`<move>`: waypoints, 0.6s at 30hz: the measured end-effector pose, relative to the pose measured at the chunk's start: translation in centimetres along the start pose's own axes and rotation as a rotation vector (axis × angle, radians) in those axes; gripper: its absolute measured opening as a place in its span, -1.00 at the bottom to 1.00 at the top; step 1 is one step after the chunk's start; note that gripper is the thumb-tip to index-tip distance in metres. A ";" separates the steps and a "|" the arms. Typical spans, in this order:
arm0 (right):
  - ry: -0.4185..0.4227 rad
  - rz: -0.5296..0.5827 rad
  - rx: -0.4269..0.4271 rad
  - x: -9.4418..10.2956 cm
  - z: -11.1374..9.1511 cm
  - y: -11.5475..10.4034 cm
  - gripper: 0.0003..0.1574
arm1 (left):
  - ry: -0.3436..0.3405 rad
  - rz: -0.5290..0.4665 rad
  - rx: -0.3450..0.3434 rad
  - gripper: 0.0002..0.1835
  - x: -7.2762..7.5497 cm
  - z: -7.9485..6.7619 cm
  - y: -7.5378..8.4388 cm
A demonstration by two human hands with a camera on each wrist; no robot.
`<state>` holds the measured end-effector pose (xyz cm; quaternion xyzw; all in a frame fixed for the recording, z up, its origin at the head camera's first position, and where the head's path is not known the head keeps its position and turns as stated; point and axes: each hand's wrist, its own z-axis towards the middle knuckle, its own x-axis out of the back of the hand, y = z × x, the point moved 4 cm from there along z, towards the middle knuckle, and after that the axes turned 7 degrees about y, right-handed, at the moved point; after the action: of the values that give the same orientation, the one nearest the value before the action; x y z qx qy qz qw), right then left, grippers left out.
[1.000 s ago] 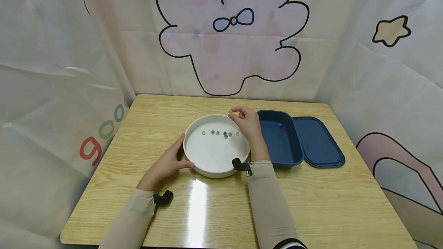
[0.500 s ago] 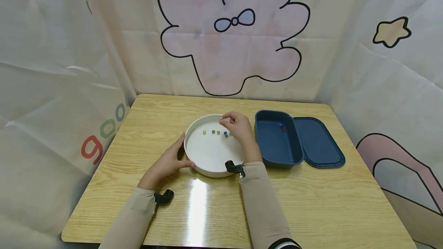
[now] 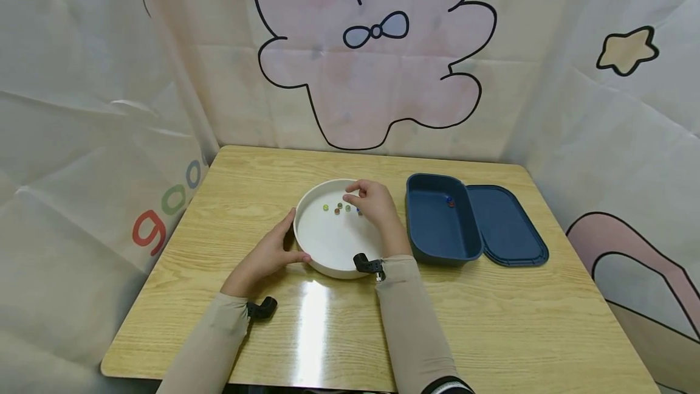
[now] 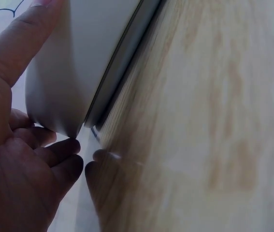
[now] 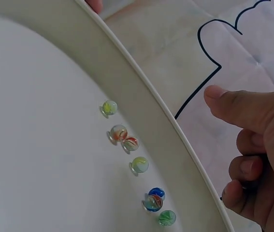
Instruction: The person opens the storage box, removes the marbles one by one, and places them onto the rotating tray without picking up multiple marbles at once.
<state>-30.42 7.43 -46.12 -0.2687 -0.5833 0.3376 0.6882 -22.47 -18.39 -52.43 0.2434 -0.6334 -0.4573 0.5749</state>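
My left hand (image 3: 267, 255) grips the left side of a white round dish (image 3: 333, 248) on the table, its thumb at the near rim and its fingers along the wall. In the left wrist view the fingertips (image 4: 71, 147) curl at the dish's lower edge. Several glass marbles lie in a loose row near the dish's far wall, among them a yellow-green marble (image 5: 109, 107), a red-swirled marble (image 5: 119, 132) and a green marble (image 5: 166, 217). Above the dish's far right rim, my right hand (image 3: 377, 207) has thumb and index finger parted, nothing between them; its other fingers bend loosely.
Right of the dish stands a dark blue box (image 3: 443, 233) with a blue and a red marble (image 3: 451, 202) inside. Its matching blue lid (image 3: 508, 227) lies flat beside it. A printed cloth (image 3: 372, 102) hangs behind the wooden table (image 3: 519, 333).
My right hand has moved left over the dish and let go of the marble it pinched. A reddish marble now lies among those in the dish. My left hand keeps its hold.
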 end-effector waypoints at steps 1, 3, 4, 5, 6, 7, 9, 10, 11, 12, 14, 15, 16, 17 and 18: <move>0.004 0.005 0.007 0.2 0.0 0.0 -0.79 | -0.001 0.005 0.001 0.41 0.0 0.0 0.0; 0.019 0.015 0.029 0.6 0.0 -0.2 -0.76 | -0.002 0.012 0.003 0.42 0.0 0.0 0.0; 0.028 0.029 0.039 1.0 0.0 -0.3 -0.75 | -0.004 0.013 0.005 0.42 0.0 0.0 0.0; 0.040 0.044 0.050 1.4 0.1 -0.4 -0.73 | -0.004 0.016 0.005 0.42 0.1 0.1 0.0; 0.052 0.054 0.061 1.8 0.1 -0.6 -0.72 | -0.005 0.020 0.006 0.42 0.1 0.1 0.0; 0.063 0.064 0.070 2.3 0.2 -0.7 -0.71 | -0.005 0.022 0.007 0.43 0.1 0.1 0.1; 0.084 0.074 0.086 3.4 0.3 -1.0 -0.71 | -0.005 0.024 0.006 0.43 0.1 0.1 0.0; 0.095 0.070 0.089 3.9 0.4 -1.0 -0.72 | -0.005 0.023 0.005 0.42 0.1 0.1 0.0; 0.102 0.064 0.093 4.5 0.5 -1.1 -0.71 | -0.005 0.024 0.004 0.43 0.1 0.1 0.0; 0.107 0.054 0.097 5.2 0.6 -1.2 -0.71 | -0.006 0.022 0.003 0.43 0.1 0.1 0.0; 0.118 0.033 0.106 6.4 0.7 -1.2 -0.70 | -0.005 0.017 0.002 0.43 0.0 0.1 -0.1; 0.122 0.019 0.107 7.1 0.7 -1.1 -0.69 | -0.005 0.015 0.001 0.43 0.0 0.1 -0.1; 0.127 0.009 0.108 7.7 0.7 -1.0 -0.69 | -0.004 0.014 0.001 0.44 0.0 0.1 0.0; 0.131 -0.006 0.110 8.4 0.7 -0.8 -0.68 | -0.004 0.012 0.001 0.44 0.0 0.1 0.0; 0.135 -0.018 0.111 9.0 0.7 -0.6 -0.68 | -0.005 0.011 0.001 0.44 0.0 0.1 0.0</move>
<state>-30.19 14.06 -39.96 -0.2470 -0.5186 0.3442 0.7427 -22.54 -18.34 -52.47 0.2392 -0.6364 -0.4541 0.5758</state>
